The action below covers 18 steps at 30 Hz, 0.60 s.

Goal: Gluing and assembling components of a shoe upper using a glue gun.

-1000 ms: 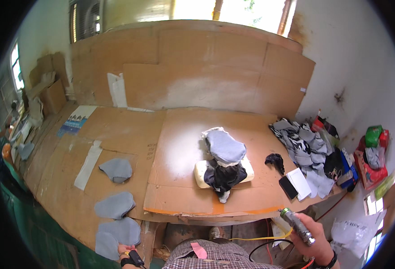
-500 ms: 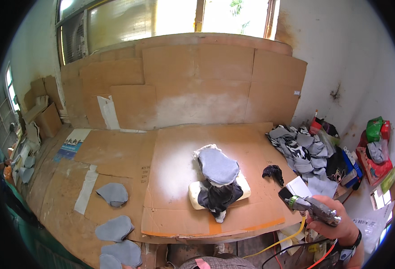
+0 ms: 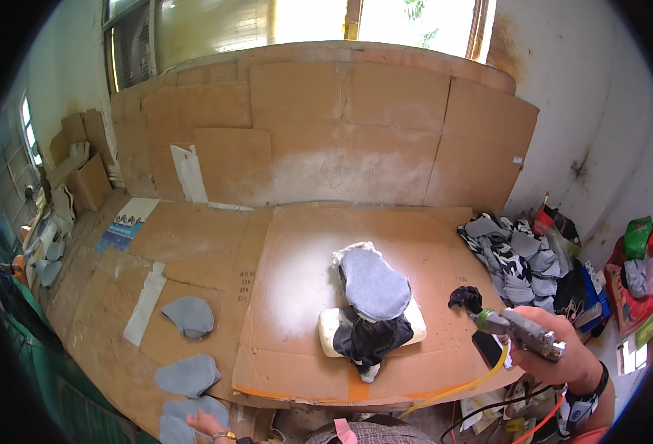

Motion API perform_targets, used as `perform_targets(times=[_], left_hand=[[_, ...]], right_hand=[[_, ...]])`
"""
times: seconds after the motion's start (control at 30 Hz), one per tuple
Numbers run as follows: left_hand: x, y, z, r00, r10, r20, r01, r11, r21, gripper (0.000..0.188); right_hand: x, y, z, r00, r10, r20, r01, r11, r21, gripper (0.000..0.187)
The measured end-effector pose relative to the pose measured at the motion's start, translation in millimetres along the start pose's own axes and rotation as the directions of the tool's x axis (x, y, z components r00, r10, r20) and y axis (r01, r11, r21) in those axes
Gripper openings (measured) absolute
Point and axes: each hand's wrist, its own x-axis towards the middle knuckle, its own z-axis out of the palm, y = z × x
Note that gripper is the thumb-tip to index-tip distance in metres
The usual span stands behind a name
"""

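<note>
In my right hand is a metal spray gun with a green ring, its nozzle pointing left over the table. A yellow hose hangs below it. My left hand reaches in at the lower left, fingers stretched out over a grey cap-shaped fabric piece and touching it. Another grey piece lies partly under that one. In the middle, a grey fabric piece rests on a stand wrapped in dark cloth, on a cream block.
Two more grey pieces, one upper and one lower, lie on the left cardboard. At right are a black scrap, a phone and a fabric heap. A cardboard screen stands behind.
My left hand has come into view at the lower left, onto the grey pieces. My right hand still holds the spray gun, now nearer the black scrap. The view has shifted slightly.
</note>
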Motion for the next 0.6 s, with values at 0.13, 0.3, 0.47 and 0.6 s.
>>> perform_targets(times=[0.13,0.3,0.47,0.6], left_hand=[[-38.5,39.0,30.7,0.989,0.130,0.072,-0.119,0.983,-0.138,0.049],[-73.7,73.9,53.6,0.964,0.179,0.197,-0.148,0.975,-0.165,0.049],[-82.3,83.0,64.5,0.929,0.235,0.287,-0.191,0.966,-0.174,0.048],[-89.0,85.7,63.9,0.912,0.217,0.347,-0.161,0.970,-0.182,0.048]], right_hand=[[-14.1,7.4,-11.0,0.996,0.080,-0.030,-0.078,0.995,0.061,0.046],[-46.1,12.3,-15.7,0.969,0.194,-0.153,-0.188,0.981,0.053,0.046],[-66.9,-9.2,-3.8,0.981,0.195,0.013,-0.195,0.980,-0.032,0.050],[-57.9,-23.7,14.1,0.991,0.056,0.122,-0.046,0.995,-0.085,0.054]])
